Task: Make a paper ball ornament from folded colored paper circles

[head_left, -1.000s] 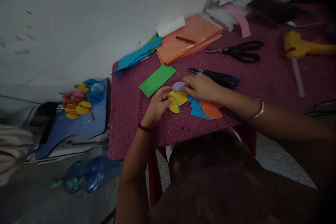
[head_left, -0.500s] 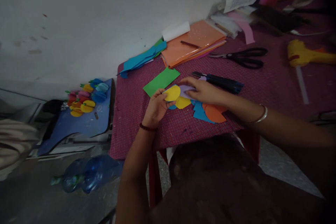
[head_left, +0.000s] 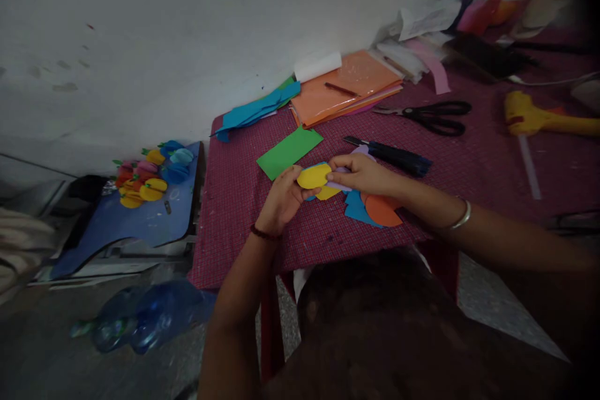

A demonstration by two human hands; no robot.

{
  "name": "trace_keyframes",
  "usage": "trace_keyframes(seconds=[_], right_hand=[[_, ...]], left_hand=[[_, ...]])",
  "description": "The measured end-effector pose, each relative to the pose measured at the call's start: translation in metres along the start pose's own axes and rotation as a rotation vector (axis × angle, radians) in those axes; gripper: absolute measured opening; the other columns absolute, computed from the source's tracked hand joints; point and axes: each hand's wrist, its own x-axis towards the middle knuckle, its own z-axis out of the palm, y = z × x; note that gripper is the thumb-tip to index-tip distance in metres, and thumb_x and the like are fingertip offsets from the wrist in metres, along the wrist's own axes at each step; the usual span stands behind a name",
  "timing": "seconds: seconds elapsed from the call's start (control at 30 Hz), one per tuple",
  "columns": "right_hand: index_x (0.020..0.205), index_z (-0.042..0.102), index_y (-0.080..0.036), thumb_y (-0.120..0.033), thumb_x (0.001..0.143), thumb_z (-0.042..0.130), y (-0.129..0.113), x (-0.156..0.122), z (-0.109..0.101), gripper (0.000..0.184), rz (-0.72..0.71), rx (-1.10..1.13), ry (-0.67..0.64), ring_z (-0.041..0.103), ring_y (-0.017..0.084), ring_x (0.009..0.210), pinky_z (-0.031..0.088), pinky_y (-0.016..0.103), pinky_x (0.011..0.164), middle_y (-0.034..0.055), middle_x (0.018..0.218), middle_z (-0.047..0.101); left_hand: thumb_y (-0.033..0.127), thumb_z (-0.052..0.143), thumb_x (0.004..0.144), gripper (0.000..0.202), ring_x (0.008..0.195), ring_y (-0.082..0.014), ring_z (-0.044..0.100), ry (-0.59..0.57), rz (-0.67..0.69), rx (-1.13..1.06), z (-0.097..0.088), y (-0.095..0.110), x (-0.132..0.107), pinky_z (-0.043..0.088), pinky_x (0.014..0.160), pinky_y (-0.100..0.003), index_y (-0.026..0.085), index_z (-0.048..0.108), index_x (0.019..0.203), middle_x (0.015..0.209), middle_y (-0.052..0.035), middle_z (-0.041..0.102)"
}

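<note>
Over the table's front part, my left hand [head_left: 284,197] pinches the left end of a yellow paper oval [head_left: 312,176]. A thin blue edge shows behind the oval. My right hand [head_left: 360,174] has its thumb and fingertips closed on the oval's right end. Purple paper pieces [head_left: 360,150] show around and under my right hand. More yellow paper [head_left: 328,192] lies below the oval. Blue paper pieces [head_left: 359,209] and an orange paper piece [head_left: 383,210] lie under my right wrist. Beyond my left hand is a green paper sheet [head_left: 289,153].
Behind the hands lie a box cutter [head_left: 398,157], scissors [head_left: 435,117], blue paper strips [head_left: 257,109] and an orange paper stack [head_left: 351,90]. A yellow glue gun [head_left: 529,115] is at right. Paper ornaments [head_left: 152,189] sit on a blue board [head_left: 140,219] at left; plastic bottles [head_left: 150,319] lie below.
My right hand has moved down and left and closed on the yellow oval's right end. My left hand still holds the oval. The whole view has shifted slightly.
</note>
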Motion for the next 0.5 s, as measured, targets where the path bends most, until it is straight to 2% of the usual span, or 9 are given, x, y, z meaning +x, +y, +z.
trace_keyframes(seconds=[0.13, 0.23, 0.37, 0.5], right_hand=[[0.076, 0.057, -0.017, -0.048, 0.076, 0.067, 0.003, -0.001, 0.000, 0.033, 0.081, 0.187, -0.102, 0.048, 0.011, 0.064, 0.039, 0.025, 0.060, -0.0014, 0.070, 0.054], [0.080, 0.061, -0.016, -0.049, 0.074, 0.072, 0.003, -0.002, 0.000, 0.036, 0.105, 0.291, -0.152, 0.052, 0.011, 0.067, 0.042, 0.025, 0.063, -0.0002, 0.075, 0.060], [0.085, 0.065, -0.015, -0.049, 0.071, 0.076, 0.003, -0.003, 0.001, 0.038, 0.083, 0.321, -0.197, 0.057, 0.012, 0.072, 0.046, 0.027, 0.069, 0.0013, 0.081, 0.065], [0.087, 0.066, -0.016, -0.051, 0.076, 0.072, -0.001, -0.004, -0.001, 0.037, -0.004, 0.256, -0.217, 0.058, 0.013, 0.074, 0.047, 0.027, 0.070, 0.0019, 0.082, 0.067]], left_hand=[[0.027, 0.068, 0.079, 0.015, 0.076, -0.0150, 0.066, -0.004, -0.129, -0.031, -0.001, 0.003, -0.002, 0.060, 0.061, -0.026, 0.017, 0.059, 0.085, 0.085, -0.0033, 0.067], [0.025, 0.068, 0.074, 0.016, 0.070, -0.0160, 0.067, -0.067, -0.187, -0.049, -0.001, 0.007, -0.005, 0.060, 0.057, -0.028, 0.017, 0.059, 0.086, 0.081, -0.0030, 0.067], [0.026, 0.068, 0.070, 0.020, 0.069, -0.0172, 0.066, -0.180, -0.203, -0.035, 0.000, 0.009, -0.010, 0.059, 0.056, -0.030, 0.017, 0.057, 0.084, 0.081, -0.0035, 0.066], [0.025, 0.069, 0.068, 0.020, 0.068, -0.0157, 0.064, -0.224, -0.187, -0.010, 0.001, 0.007, -0.010, 0.059, 0.056, -0.030, 0.017, 0.056, 0.081, 0.085, -0.0041, 0.065]])
